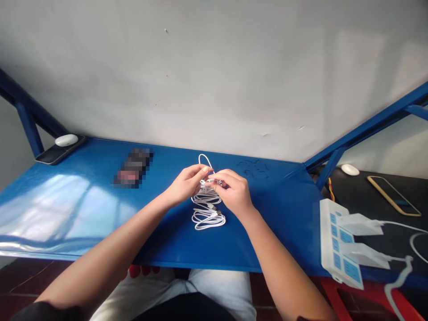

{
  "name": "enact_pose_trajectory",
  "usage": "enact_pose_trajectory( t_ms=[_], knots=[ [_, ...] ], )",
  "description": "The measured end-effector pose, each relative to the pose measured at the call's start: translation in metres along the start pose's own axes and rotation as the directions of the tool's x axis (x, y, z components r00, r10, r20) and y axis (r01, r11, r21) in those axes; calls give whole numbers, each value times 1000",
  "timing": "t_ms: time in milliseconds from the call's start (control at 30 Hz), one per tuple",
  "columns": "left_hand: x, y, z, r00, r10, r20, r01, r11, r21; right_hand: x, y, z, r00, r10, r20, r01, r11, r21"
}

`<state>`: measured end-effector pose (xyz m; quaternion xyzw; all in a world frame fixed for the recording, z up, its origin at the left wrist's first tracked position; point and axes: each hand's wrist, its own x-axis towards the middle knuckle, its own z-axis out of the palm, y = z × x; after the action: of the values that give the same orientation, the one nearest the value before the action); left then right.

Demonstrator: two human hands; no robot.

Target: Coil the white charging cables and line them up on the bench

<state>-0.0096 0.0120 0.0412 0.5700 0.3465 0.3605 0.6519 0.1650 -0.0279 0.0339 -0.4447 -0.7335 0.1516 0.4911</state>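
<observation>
A white cable point(206, 213) lies in loose coils on the blue table point(83, 200), near its middle. My left hand point(185, 183) pinches the upper part of the cable, where a loop sticks up behind the fingers. My right hand point(234, 191) is closed on the same stretch of cable from the right, fingertips meeting those of the left hand. The lower coils and a small plug rest on the table below both hands.
A blurred dark object point(133, 167) lies at the back left of the table. A phone with a white oval case point(67, 140) on it sits at the far left corner. A white power strip point(341, 243) with chargers plugged in is at the right, beside another phone point(394, 196).
</observation>
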Motion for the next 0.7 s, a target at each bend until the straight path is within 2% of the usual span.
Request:
enact_pose_trajectory(
  t_ms=[67,133,200,267,400,533,600,700],
  knots=[
    [-4,0,3,992,-66,107,78,991,-110,-1,2,3,994,97,-42,-96,995,24],
    [-8,1,5,980,-106,167,139,971,-196,-3,5,7,973,219,-68,-208,968,140],
    [-9,0,4,977,-125,172,168,951,-261,-4,6,11,938,339,-67,-305,904,300],
    [-9,-2,3,982,-125,142,164,937,-310,-4,6,14,914,405,-36,-358,842,403],
    [-6,-9,1,994,-84,68,102,940,-326,-2,3,15,887,461,14,-412,776,477],
    [-5,-11,6,999,-18,36,27,958,-286,0,1,14,804,592,54,-503,630,592],
    [-5,-12,9,1000,25,9,-21,961,-274,1,-1,12,781,619,84,-524,577,626],
    [-4,-18,9,983,138,-120,-157,974,-162,3,-5,8,761,638,119,-549,535,643]
  ],
)
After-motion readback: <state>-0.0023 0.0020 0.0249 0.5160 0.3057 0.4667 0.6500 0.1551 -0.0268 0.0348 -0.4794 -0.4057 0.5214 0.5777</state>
